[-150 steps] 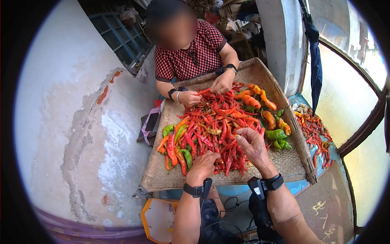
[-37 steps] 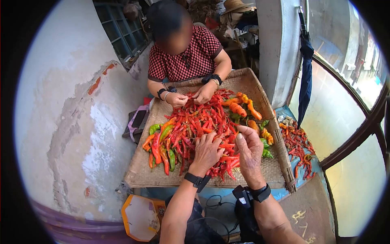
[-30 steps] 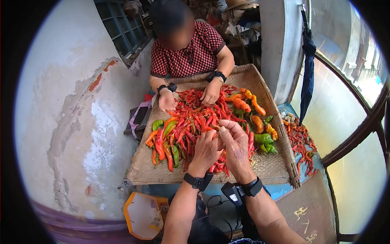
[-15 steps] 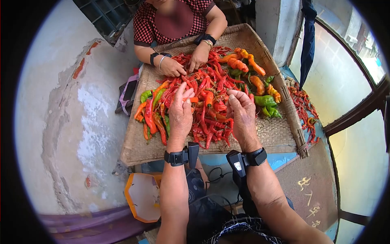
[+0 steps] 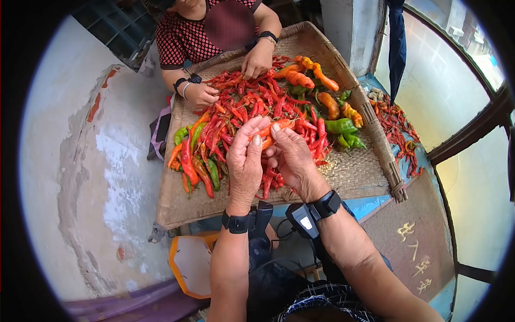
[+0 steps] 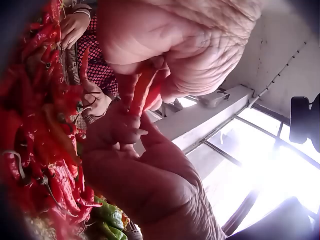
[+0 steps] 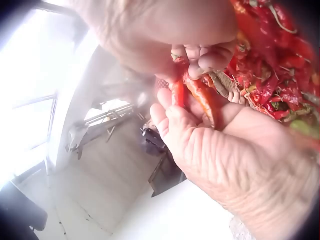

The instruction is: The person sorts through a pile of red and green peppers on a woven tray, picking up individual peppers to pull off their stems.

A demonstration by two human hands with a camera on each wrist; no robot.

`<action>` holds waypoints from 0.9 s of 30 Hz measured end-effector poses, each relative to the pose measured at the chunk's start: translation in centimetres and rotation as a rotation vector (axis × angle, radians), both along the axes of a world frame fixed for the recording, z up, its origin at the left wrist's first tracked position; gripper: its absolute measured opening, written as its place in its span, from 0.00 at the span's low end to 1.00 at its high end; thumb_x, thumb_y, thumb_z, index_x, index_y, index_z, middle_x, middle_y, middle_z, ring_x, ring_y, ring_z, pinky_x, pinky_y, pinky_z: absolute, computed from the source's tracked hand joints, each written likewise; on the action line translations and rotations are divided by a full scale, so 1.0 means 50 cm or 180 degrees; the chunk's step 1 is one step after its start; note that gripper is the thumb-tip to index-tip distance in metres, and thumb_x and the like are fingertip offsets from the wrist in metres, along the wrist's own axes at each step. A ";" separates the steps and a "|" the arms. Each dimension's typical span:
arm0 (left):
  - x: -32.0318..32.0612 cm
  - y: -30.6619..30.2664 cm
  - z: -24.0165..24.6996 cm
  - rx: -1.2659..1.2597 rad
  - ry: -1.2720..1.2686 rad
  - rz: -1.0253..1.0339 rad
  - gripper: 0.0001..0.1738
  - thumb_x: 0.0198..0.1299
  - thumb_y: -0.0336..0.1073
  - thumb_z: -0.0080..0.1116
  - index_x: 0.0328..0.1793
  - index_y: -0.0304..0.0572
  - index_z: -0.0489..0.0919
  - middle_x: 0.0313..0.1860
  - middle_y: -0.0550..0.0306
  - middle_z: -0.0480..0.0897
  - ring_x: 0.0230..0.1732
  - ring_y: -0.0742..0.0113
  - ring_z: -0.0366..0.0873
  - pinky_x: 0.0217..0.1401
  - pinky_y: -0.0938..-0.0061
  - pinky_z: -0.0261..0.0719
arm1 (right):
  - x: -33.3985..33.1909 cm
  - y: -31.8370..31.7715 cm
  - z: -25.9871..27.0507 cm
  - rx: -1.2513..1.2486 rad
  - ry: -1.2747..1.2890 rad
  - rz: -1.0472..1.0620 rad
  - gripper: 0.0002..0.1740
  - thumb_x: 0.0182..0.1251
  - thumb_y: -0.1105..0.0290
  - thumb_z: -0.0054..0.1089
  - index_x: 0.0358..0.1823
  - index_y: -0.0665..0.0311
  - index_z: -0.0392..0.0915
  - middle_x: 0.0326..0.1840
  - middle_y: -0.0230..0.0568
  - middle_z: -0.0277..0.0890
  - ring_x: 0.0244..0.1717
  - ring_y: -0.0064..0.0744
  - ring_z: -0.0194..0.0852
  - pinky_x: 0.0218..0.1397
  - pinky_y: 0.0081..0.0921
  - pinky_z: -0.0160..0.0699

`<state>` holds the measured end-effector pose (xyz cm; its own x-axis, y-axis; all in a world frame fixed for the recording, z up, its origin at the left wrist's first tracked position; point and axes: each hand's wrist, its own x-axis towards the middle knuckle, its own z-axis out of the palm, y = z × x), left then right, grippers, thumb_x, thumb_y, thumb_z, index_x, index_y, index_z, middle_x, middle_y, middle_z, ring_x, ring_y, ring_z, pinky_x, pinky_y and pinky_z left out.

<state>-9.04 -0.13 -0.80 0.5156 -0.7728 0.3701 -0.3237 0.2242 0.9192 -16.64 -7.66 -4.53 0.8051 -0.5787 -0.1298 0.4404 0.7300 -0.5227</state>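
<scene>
My left hand (image 5: 245,169) and right hand (image 5: 295,161) meet above the near part of a heap of red chili peppers (image 5: 276,99). Against its fingers, my left hand holds a red chili pepper (image 7: 177,93) and an orange-red chili pepper (image 7: 201,97), its thumb laid over them. My right thumb and fingers pinch the upper ends of these peppers, seen as an orange strip (image 6: 142,92) between both hands in the left wrist view. The fingertips partly hide them. The heap lies in a woven tray (image 5: 370,174).
Across the tray, a person in a patterned shirt (image 5: 179,40) handles peppers. Green and orange peppers (image 5: 340,126) lie at the tray's right, with others (image 5: 188,166) at its left. An orange-rimmed container (image 5: 190,265) stands below. More red peppers (image 5: 394,126) lie beyond the right rim, under an umbrella (image 5: 396,48).
Half a second ago my hands were apart, an orange-red pepper by the left one; now they are together around the peppers. Earlier both reached into the heap. The head view has tilted down.
</scene>
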 end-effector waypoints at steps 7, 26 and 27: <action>0.034 0.007 0.016 0.0284 -0.0365 0.0753 0.16 0.69 0.31 0.48 0.60 0.34 0.74 0.54 0.52 0.80 0.39 0.76 0.79 0.39 0.82 0.78 | -0.026 -0.052 -0.009 -0.1765 0.0973 -0.1031 0.13 0.69 0.61 0.58 0.30 0.62 0.75 0.19 0.25 0.69 0.16 0.14 0.63 0.17 0.13 0.59; 0.013 -0.015 0.040 0.1753 -0.1111 0.0241 0.14 0.66 0.37 0.55 0.48 0.31 0.80 0.30 0.54 0.84 0.29 0.67 0.79 0.35 0.71 0.77 | -0.040 -0.045 0.010 -0.1079 0.0819 -0.0878 0.15 0.71 0.59 0.55 0.46 0.64 0.76 0.32 0.28 0.73 0.26 0.14 0.69 0.26 0.12 0.70; 0.035 -0.016 0.037 0.1671 -0.0829 0.0417 0.15 0.65 0.37 0.55 0.48 0.29 0.80 0.35 0.50 0.85 0.34 0.66 0.80 0.39 0.70 0.77 | -0.040 -0.045 0.013 -0.1029 0.0956 -0.0933 0.16 0.70 0.59 0.55 0.47 0.64 0.76 0.31 0.28 0.73 0.27 0.14 0.69 0.26 0.13 0.69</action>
